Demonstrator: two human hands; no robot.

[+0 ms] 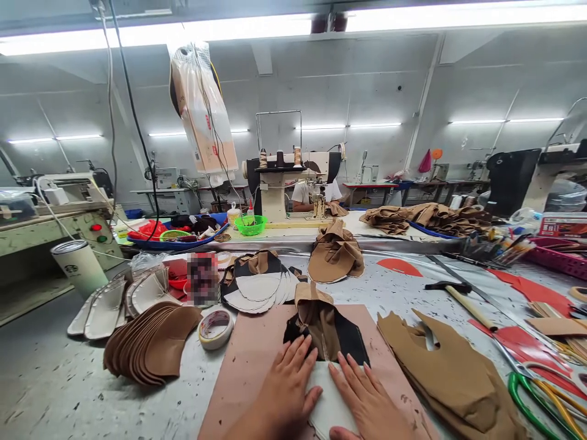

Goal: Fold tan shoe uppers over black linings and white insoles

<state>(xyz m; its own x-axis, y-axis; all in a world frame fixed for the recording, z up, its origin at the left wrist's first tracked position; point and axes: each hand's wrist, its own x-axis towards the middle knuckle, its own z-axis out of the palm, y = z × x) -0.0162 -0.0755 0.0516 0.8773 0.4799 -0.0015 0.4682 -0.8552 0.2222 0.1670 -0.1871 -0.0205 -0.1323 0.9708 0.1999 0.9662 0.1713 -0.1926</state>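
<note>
A sewn piece of brown and black fabric (321, 324) lies on a pinkish board (247, 360), with a white panel (328, 397) at its near end. My left hand (288, 379) rests flat along the left of the white panel, fingers stretched onto the black fabric. On the panel's right side my right hand (362, 391) lies flat, fingers spread and pointing away from me. Both hands press from above; neither grips anything. Beyond them are similar pieces with white panels (259, 287) in a stack, and a brown sewn piece (336, 253).
Left are a tape roll (215, 329), curved brown pieces (147, 342), white curved pieces (107, 305) and a tumbler (79, 266). Brown fabric pieces (449, 373), a hammer (472, 305) and green-handled scissors (536, 397) lie right. A person's sleeve (300, 190) shows behind a sewing machine (279, 189).
</note>
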